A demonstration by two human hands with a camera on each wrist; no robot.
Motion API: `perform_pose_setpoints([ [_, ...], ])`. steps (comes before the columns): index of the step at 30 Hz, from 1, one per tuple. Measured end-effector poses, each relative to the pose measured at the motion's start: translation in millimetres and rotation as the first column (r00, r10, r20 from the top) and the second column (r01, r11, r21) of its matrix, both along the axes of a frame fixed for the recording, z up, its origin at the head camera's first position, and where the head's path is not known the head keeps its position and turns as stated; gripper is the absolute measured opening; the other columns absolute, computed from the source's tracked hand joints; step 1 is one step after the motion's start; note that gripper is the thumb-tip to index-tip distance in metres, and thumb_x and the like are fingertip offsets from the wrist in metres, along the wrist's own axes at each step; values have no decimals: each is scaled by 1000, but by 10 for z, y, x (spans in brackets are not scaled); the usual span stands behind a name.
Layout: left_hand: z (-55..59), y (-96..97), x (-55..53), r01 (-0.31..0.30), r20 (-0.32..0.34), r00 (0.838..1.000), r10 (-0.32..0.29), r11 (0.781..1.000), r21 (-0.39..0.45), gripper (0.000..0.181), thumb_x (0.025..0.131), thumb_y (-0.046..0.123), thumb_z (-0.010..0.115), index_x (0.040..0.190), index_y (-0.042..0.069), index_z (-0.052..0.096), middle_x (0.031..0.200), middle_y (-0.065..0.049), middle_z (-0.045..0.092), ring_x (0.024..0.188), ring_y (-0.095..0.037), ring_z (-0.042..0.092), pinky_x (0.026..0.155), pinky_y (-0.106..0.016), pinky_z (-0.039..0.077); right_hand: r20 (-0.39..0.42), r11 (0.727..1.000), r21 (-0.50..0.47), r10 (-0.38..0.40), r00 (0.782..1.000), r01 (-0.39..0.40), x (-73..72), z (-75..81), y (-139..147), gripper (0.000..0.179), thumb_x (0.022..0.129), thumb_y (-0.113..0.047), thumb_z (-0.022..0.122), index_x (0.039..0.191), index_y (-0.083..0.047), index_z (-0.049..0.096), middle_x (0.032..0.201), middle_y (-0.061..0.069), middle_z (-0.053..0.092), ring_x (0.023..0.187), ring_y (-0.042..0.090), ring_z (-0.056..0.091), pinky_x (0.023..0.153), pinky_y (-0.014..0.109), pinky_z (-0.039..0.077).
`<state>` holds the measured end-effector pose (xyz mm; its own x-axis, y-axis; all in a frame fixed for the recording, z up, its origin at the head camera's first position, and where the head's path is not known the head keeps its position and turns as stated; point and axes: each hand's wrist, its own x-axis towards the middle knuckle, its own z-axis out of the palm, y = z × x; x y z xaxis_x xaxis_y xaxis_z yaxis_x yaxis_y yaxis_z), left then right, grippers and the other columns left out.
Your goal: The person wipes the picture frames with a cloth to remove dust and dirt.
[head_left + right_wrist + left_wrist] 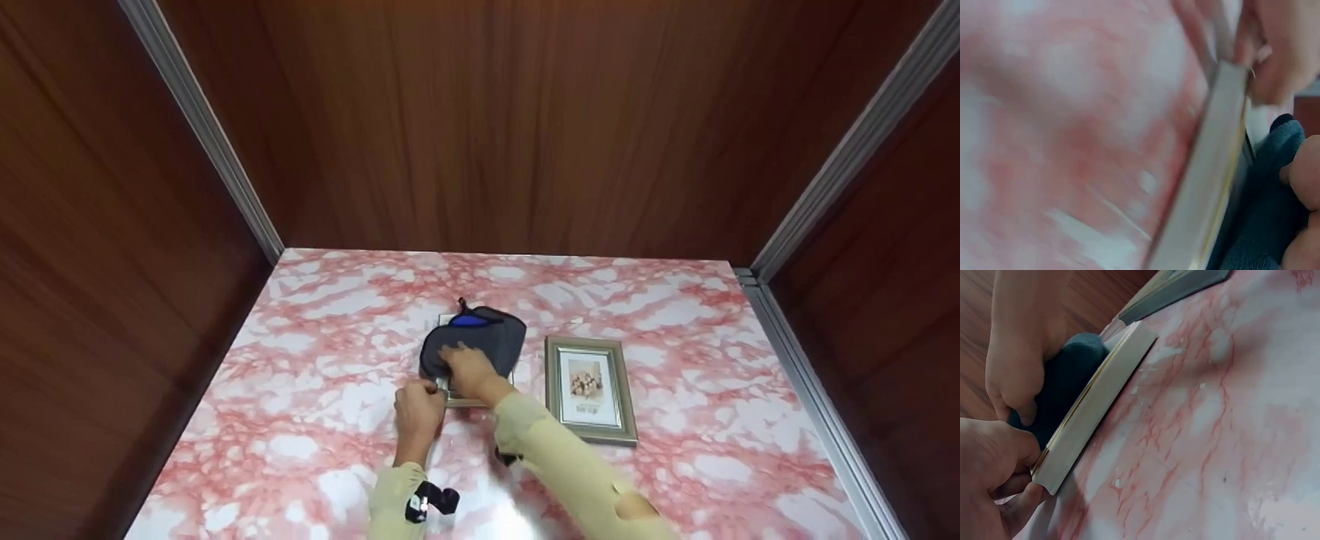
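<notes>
A dark grey cloth (pixel 501 339) with black edging, a small loop and a blue inner patch lies over a picture frame (pixel 466 403), covering most of its face. My left hand (pixel 417 409) pinches that frame's near-left corner; the left wrist view shows thumb and fingers around the pale frame edge (pixel 1095 410). On top of the cloth is my right hand (pixel 469 371), its fingers bent into the fabric and holding it against the frame. In the right wrist view the bunched cloth (pixel 1266 208) shows beside the frame's edge, with the fingertips on it.
A second picture frame (pixel 553 390), with a small picture in a white mat, lies face up to the right. Both rest on a red-and-white marbled tabletop (pixel 322 420). Brown wood panels (pixel 480 150) and metal rails (pixel 217 150) enclose the table at the back and sides.
</notes>
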<state>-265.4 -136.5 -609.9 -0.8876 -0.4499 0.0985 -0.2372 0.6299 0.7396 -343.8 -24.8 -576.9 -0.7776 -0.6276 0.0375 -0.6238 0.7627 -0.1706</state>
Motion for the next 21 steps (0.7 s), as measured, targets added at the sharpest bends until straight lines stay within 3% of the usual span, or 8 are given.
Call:
perform_pose_setpoints([
  [3,30,-9,-21,-14,1,1000,14,1000,3,11,74,17,72,65,24,72,76,-3,69,73,-30,67,62,-48,51,-17,999,-50,18,1000,-19,221,15,59,41,86,-12,68,126,-4,63,130,12,60,119,39,54,94,46,47],
  [6,19,-11,-24,-11,-4,1000,11,1000,1,17,73,16,71,58,24,68,71,-1,67,69,-28,65,58,-46,49,-26,998,-62,-6,1000,5,435,18,134,39,85,-8,68,123,-3,63,127,13,62,118,38,56,94,47,47],
  [9,-8,3,-10,-8,-7,1000,8,1000,5,17,72,16,70,58,24,68,70,0,67,68,-27,64,57,-45,49,-70,998,-31,-54,996,52,627,-4,236,44,82,-6,69,126,-4,62,128,11,61,118,37,55,94,49,46],
  [14,-14,30,12,-21,12,1000,20,1000,20,6,73,18,72,70,22,74,80,-4,71,75,-31,67,61,-48,52,-132,989,-25,-149,980,147,858,-35,444,55,77,-11,78,129,-5,61,130,10,60,119,36,55,95,52,45],
  [18,-10,27,13,-23,5,1000,23,999,27,5,73,18,71,71,21,74,78,-5,70,74,-30,66,60,-47,51,-132,975,-112,-207,969,193,976,-15,618,54,73,-3,77,125,-5,63,128,10,62,116,37,57,93,52,46],
  [21,-9,17,22,-10,11,1000,10,999,33,6,73,18,70,71,22,74,78,-3,70,75,-28,66,61,-46,51,-113,950,-246,-224,968,191,1056,13,797,51,73,5,68,124,-3,63,125,12,64,113,35,60,92,48,48],
])
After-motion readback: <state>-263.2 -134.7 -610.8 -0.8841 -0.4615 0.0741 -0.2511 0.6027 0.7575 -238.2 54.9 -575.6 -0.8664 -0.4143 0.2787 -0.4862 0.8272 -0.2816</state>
